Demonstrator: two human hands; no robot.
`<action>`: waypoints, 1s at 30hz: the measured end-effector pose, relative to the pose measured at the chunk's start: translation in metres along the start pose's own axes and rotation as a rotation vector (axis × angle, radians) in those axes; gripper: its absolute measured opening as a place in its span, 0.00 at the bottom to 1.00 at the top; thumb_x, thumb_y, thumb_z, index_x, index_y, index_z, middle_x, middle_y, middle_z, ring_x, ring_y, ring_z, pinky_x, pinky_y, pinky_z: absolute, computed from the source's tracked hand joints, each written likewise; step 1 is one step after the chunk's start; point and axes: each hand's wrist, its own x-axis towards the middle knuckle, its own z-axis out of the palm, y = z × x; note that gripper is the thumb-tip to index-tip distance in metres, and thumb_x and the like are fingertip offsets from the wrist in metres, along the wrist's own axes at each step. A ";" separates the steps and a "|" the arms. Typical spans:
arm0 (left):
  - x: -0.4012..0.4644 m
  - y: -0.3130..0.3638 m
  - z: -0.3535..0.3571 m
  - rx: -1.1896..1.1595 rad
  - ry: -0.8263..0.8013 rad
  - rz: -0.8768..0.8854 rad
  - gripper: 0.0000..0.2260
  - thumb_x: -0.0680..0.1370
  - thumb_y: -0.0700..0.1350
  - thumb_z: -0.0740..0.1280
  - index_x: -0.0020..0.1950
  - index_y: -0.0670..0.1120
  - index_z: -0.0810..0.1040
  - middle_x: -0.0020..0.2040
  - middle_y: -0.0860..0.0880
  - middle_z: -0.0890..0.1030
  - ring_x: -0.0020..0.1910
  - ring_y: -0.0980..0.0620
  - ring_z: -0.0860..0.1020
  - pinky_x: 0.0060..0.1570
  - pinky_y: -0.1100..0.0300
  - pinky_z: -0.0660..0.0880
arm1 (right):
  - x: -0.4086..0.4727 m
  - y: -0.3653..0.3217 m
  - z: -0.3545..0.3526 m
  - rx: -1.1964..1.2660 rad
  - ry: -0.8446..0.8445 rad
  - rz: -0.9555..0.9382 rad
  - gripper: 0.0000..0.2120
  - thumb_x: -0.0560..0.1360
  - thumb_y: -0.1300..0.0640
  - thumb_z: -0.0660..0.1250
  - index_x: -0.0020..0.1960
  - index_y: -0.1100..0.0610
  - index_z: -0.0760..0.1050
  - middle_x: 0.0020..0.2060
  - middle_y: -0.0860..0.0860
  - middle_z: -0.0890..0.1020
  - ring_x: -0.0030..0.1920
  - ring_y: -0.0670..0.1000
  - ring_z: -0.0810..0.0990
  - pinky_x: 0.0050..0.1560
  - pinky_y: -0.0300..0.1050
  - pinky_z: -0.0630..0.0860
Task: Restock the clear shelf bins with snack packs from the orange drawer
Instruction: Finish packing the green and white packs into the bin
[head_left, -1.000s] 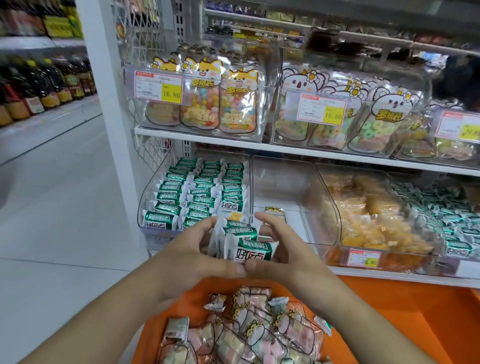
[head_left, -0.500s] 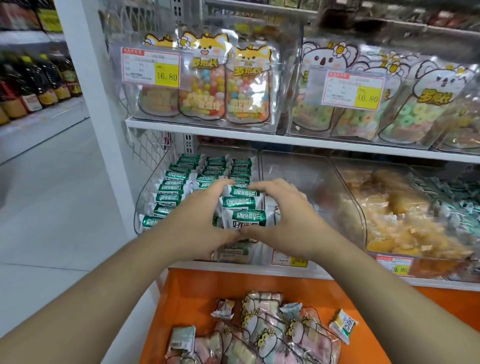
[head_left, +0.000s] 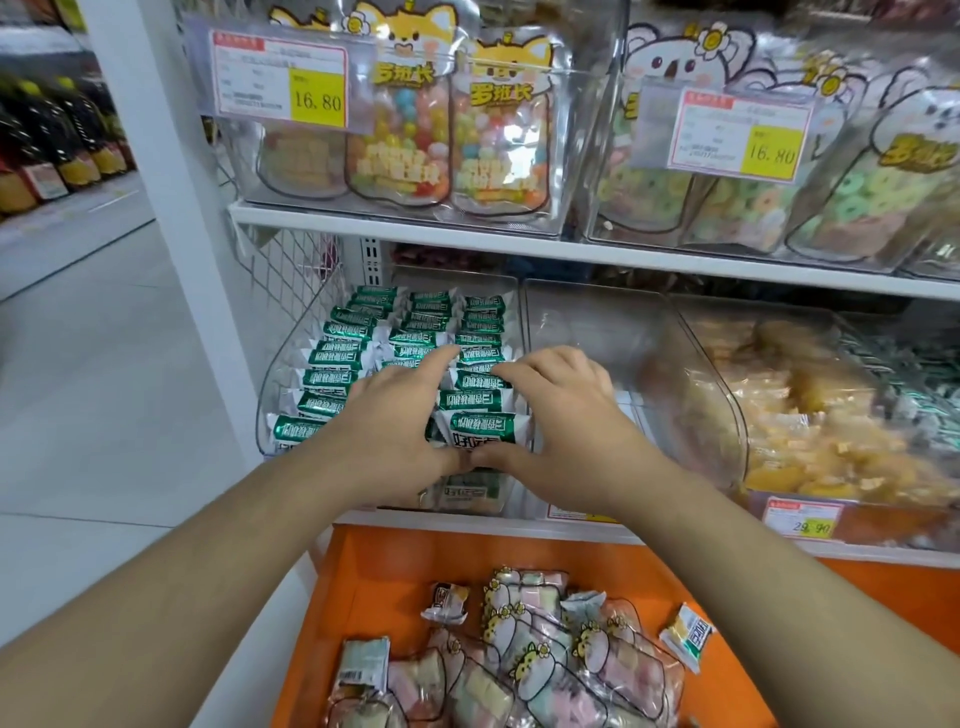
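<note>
A row of green-and-white snack packs (head_left: 482, 425) sits between my two hands inside the left clear shelf bin (head_left: 279, 374). My left hand (head_left: 387, 415) cups the row's left side and my right hand (head_left: 563, 415) cups its right side. The thumbs meet under the front pack. This row lines up with the rows of the same green packs (head_left: 358, 338) filling the bin. Below, the orange drawer (head_left: 384, 577) stands open with pastel marshmallow packs (head_left: 545, 665) and a few small loose packs in it.
To the right of the green packs stands a nearly bare clear bin (head_left: 587, 322), then a bin of yellow snacks (head_left: 810, 426). The shelf above holds bins of candy bags (head_left: 415, 135) with price tags. A white upright (head_left: 150, 208) and open aisle floor lie to the left.
Both hands have carried the row of green packs up from above the drawer and forward into the left bin, now level with the other rows. The camera has moved closer to the shelf.
</note>
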 end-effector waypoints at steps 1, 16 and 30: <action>-0.001 0.000 -0.001 -0.013 0.019 0.012 0.50 0.71 0.65 0.76 0.82 0.65 0.45 0.71 0.49 0.71 0.72 0.41 0.67 0.68 0.39 0.70 | 0.000 0.001 0.001 0.002 -0.005 0.001 0.42 0.72 0.26 0.65 0.79 0.47 0.65 0.69 0.42 0.71 0.71 0.48 0.60 0.74 0.48 0.55; -0.010 0.003 0.011 0.075 0.150 0.138 0.40 0.76 0.59 0.74 0.83 0.56 0.57 0.77 0.56 0.70 0.75 0.50 0.65 0.73 0.47 0.65 | -0.004 0.007 0.004 -0.027 0.013 -0.074 0.38 0.74 0.37 0.74 0.79 0.48 0.66 0.73 0.43 0.72 0.73 0.49 0.63 0.75 0.51 0.63; -0.010 0.003 0.012 0.107 0.132 0.181 0.36 0.80 0.61 0.68 0.84 0.54 0.57 0.81 0.58 0.60 0.79 0.52 0.59 0.78 0.48 0.60 | -0.006 0.010 0.014 -0.063 0.033 -0.098 0.33 0.76 0.35 0.68 0.76 0.49 0.71 0.69 0.43 0.76 0.72 0.50 0.66 0.73 0.52 0.65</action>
